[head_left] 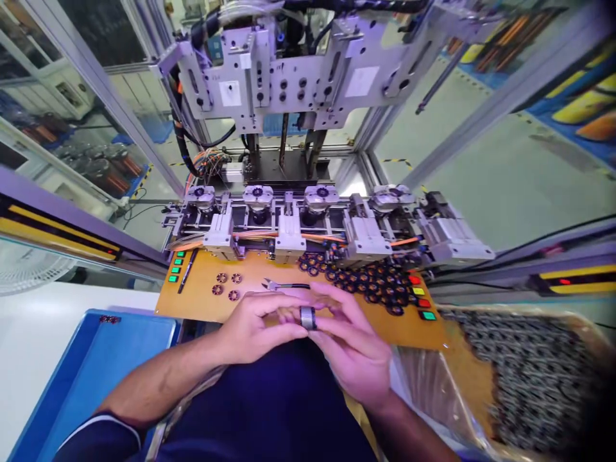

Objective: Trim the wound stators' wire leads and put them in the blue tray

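Both hands meet at the front edge of an orange work board (202, 301). Between them is a small grey metal ring part (308, 317), standing on edge. My left hand (257, 324) pinches it from the left with curled fingers. My right hand (349, 340) grips it from the right, fingers bent round it. Just beyond the hands, small cutting pliers (283, 285) lie on the board. A heap of dark ring parts (370, 285) is spread on the board's right half, and several single rings (227, 285) lie on its left.
A machine with a row of round fixtures (289, 199) stands behind the board, with coloured buttons (418, 298) at right and green ones (176, 266) at left. A blue tray (96, 359) sits lower left. A plastic-lined box of dark rings (529, 378) is lower right.
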### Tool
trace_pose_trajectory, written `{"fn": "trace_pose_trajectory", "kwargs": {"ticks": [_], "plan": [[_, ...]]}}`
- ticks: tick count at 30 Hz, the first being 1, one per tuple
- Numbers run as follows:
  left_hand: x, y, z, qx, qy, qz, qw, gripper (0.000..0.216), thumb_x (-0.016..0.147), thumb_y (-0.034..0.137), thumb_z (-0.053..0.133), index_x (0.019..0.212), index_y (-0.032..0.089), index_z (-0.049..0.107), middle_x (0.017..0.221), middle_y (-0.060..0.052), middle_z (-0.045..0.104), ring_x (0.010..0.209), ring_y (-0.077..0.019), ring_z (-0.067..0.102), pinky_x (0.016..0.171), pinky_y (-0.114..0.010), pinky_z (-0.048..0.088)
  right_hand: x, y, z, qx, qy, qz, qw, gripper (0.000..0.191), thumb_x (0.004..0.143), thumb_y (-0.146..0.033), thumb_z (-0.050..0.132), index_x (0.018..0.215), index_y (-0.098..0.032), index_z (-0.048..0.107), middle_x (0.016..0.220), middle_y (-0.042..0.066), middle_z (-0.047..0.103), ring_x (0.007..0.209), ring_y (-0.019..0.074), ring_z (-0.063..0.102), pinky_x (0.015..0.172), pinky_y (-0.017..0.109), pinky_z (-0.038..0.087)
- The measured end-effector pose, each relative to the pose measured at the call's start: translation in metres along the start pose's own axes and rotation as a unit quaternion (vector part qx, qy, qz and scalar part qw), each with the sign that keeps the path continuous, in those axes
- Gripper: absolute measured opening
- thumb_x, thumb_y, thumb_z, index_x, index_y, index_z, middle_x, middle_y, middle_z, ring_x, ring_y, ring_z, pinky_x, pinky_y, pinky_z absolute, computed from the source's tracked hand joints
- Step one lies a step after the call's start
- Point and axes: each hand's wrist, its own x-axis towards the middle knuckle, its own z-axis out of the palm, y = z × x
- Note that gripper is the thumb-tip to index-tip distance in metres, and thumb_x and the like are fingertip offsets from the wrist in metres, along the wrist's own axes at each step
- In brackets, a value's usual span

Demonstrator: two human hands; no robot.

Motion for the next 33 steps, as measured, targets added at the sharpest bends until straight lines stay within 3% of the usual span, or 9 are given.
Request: {"fn": "trace_pose_trajectory", "kwargs": {"ticks": [5, 8, 10, 12, 15, 17, 19, 25, 33], "plan": [[-0.008, -0.007, -0.01, 0.106, 0.076, 0.074, 0.989, 0.032, 0.082, 0.023, 0.071, 0.114, 0.017, 0.068, 0.1, -0.01, 0.076, 0.091, -0.0187, 0.071, 0.085, -0.031, 0.056, 0.016, 0.004, 0.013, 0.077, -0.048, 0.068, 0.994, 0.017, 0.088, -0.022, 0.064, 0.096, -0.034, 0.072, 0.124, 0.006, 0.064, 0.114, 0.0261, 0.062, 0.094, 0.047, 0.055], [-0.018, -0.016, -0.022, 0.144, 0.104, 0.041, 0.983, 0.036, 0.081, 0.026, 0.072, 0.116, 0.02, 0.067, 0.101, -0.009, 0.076, 0.085, -0.0187, 0.071, 0.082, -0.032, 0.058, 0.035, 0.002, 0.001, 0.065, -0.083, 0.064, 0.992, 0.014, 0.087, -0.018, 0.064, 0.09, -0.029, 0.072, 0.116, 0.006, 0.068, 0.105, 0.0223, 0.067, 0.09, 0.041, 0.057], [-0.035, -0.03, -0.035, 0.183, 0.149, -0.025, 0.971, 0.039, 0.08, 0.03, 0.073, 0.117, 0.021, 0.067, 0.102, -0.009, 0.076, 0.084, -0.0201, 0.071, 0.082, -0.034, 0.059, 0.06, 0.001, -0.027, 0.005, -0.095, 0.038, 0.995, 0.014, 0.086, -0.017, 0.064, 0.089, -0.028, 0.073, 0.109, 0.006, 0.072, 0.097, 0.0202, 0.069, 0.086, 0.037, 0.059], [-0.061, -0.053, -0.052, 0.206, 0.222, -0.096, 0.948, 0.04, 0.079, 0.036, 0.072, 0.115, 0.02, 0.068, 0.1, -0.009, 0.076, 0.083, -0.0221, 0.072, 0.081, -0.037, 0.059, 0.092, 0.004, -0.07, -0.111, -0.077, -0.003, 0.991, 0.012, 0.085, -0.018, 0.065, 0.089, -0.026, 0.074, 0.104, 0.005, 0.073, 0.096, 0.02, 0.069, 0.088, 0.038, 0.057], [-0.102, -0.098, -0.076, 0.216, 0.348, -0.202, 0.89, 0.048, 0.074, 0.051, 0.07, 0.11, 0.02, 0.068, 0.099, -0.009, 0.077, 0.083, -0.024, 0.072, 0.086, -0.042, 0.059, 0.144, 0.017, -0.145, -0.322, -0.04, -0.049, 0.945, 0.011, 0.085, -0.026, 0.064, 0.086, -0.021, 0.073, 0.107, 0.007, 0.073, 0.099, 0.0226, 0.068, 0.095, 0.042, 0.054], [-0.125, -0.126, -0.086, 0.215, 0.386, -0.273, 0.854, 0.055, 0.067, 0.06, 0.07, 0.106, 0.021, 0.07, 0.097, -0.008, 0.077, 0.084, -0.026, 0.073, 0.084, -0.042, 0.06, 0.172, 0.033, -0.187, -0.367, -0.04, -0.036, 0.929, 0.014, 0.084, -0.027, 0.062, 0.083, -0.019, 0.074, 0.102, 0.008, 0.073, 0.093, 0.0235, 0.07, 0.089, 0.042, 0.056], [-0.138, -0.146, -0.091, 0.204, 0.409, -0.315, 0.832, 0.063, 0.06, 0.065, 0.07, 0.105, 0.021, 0.069, 0.098, -0.009, 0.078, 0.082, -0.0273, 0.074, 0.074, -0.04, 0.062, 0.192, 0.052, -0.212, -0.396, -0.054, -0.031, 0.916, 0.014, 0.081, -0.025, 0.062, 0.08, -0.018, 0.074, 0.1, 0.007, 0.074, 0.091, 0.0228, 0.07, 0.088, 0.041, 0.055], [-0.131, -0.153, -0.09, 0.197, 0.42, -0.337, 0.819, 0.07, 0.049, 0.071, 0.071, 0.098, 0.022, 0.067, 0.09, -0.008, 0.077, 0.068, -0.0249, 0.071, 0.055, -0.035, 0.06, 0.21, 0.093, -0.225, -0.454, -0.111, -0.04, 0.883, 0.019, 0.082, -0.018, 0.057, 0.084, -0.019, 0.076, 0.106, 0.005, 0.074, 0.094, 0.0211, 0.07, 0.093, 0.039, 0.054], [-0.122, -0.145, -0.09, 0.198, 0.41, -0.368, 0.811, 0.069, 0.047, 0.069, 0.072, 0.097, 0.022, 0.067, 0.097, -0.009, 0.076, 0.077, -0.0273, 0.072, 0.062, -0.037, 0.061, 0.212, 0.098, -0.232, -0.488, -0.174, -0.052, 0.854, 0.023, 0.087, -0.018, 0.055, 0.094, -0.019, 0.077, 0.111, 0.005, 0.074, 0.103, 0.0229, 0.068, 0.097, 0.043, 0.053]]}}
